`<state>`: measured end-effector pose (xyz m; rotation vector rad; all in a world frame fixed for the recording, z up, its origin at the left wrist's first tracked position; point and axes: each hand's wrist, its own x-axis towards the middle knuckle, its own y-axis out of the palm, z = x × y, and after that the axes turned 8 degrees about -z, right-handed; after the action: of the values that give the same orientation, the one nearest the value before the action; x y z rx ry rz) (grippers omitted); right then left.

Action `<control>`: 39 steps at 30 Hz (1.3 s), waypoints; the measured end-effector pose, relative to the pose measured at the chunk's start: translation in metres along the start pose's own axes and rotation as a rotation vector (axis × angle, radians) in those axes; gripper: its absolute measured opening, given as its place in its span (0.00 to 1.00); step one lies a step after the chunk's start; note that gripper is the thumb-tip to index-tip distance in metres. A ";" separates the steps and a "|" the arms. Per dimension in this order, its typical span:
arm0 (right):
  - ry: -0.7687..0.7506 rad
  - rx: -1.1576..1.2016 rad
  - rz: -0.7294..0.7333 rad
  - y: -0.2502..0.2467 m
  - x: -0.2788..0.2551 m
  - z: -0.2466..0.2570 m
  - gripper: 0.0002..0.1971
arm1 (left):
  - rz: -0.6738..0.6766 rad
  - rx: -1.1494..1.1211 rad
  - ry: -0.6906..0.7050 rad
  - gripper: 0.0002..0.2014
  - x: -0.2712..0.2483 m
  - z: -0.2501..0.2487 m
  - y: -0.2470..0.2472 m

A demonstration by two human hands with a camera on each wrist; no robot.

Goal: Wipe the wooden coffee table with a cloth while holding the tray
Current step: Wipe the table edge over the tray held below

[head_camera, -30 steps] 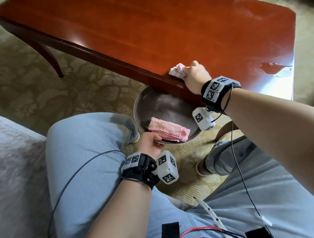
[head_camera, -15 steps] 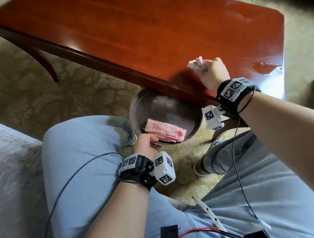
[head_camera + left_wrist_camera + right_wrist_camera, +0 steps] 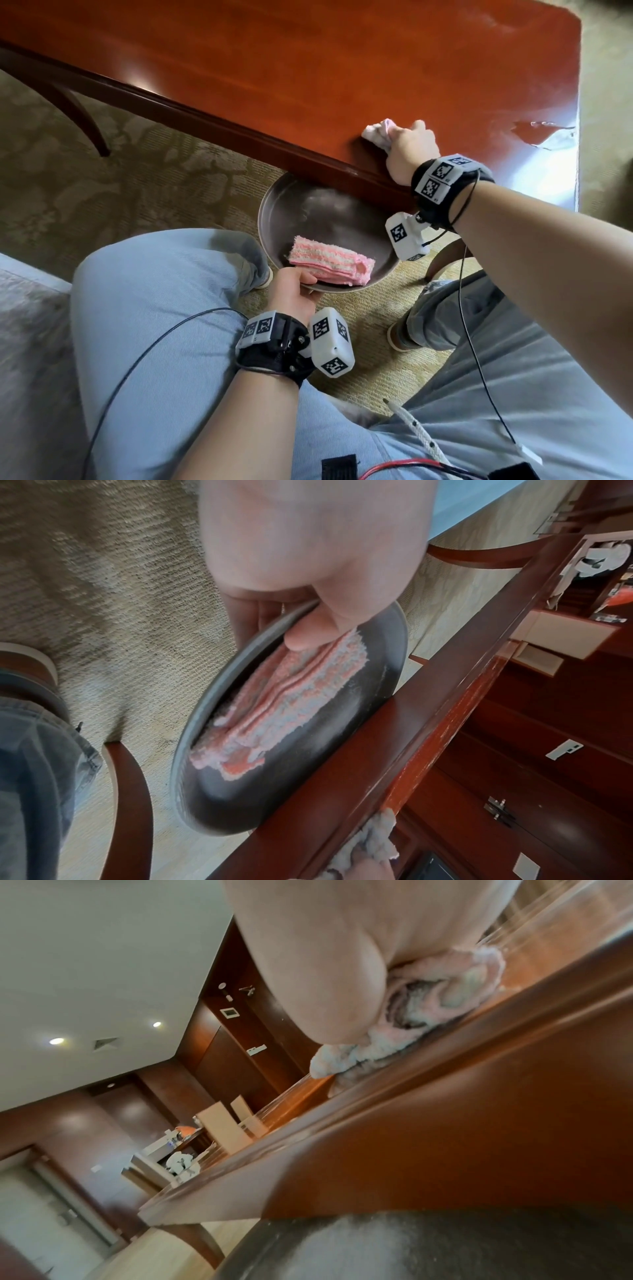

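Note:
The glossy red-brown coffee table fills the top of the head view. My right hand grips a crumpled pale pink cloth and presses it on the tabletop close to the near edge; the right wrist view shows the cloth bunched under the palm. My left hand holds the near rim of a round dark metal tray, partly tucked under the table edge. A folded pink-and-white striped towel lies in the tray. In the left wrist view my thumb rests on the towel and the fingers go under the tray.
A patterned beige carpet lies under the table, with a curved table leg at the left. My knees in light jeans sit close to the tray. The table's right end shows a bright glare patch. Cables run along my right arm.
My right hand with the cloth moved right and away over the tabletop, then came back towards the near edge. The left hand and tray stayed in place.

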<state>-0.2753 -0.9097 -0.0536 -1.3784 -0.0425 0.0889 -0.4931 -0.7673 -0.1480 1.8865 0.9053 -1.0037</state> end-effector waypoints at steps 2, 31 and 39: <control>-0.042 0.007 0.017 0.000 -0.006 0.007 0.30 | 0.041 0.056 -0.015 0.13 0.001 -0.002 -0.003; 0.019 0.108 -0.138 -0.006 -0.126 -0.070 0.12 | -0.096 0.635 0.215 0.12 -0.048 -0.004 -0.022; -0.019 0.022 -0.091 0.003 -0.121 -0.061 0.18 | -0.071 0.584 0.205 0.06 -0.046 -0.001 -0.022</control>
<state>-0.3912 -0.9798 -0.0656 -1.3515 -0.1201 0.0265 -0.5315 -0.7670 -0.1148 2.4946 0.8588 -1.2269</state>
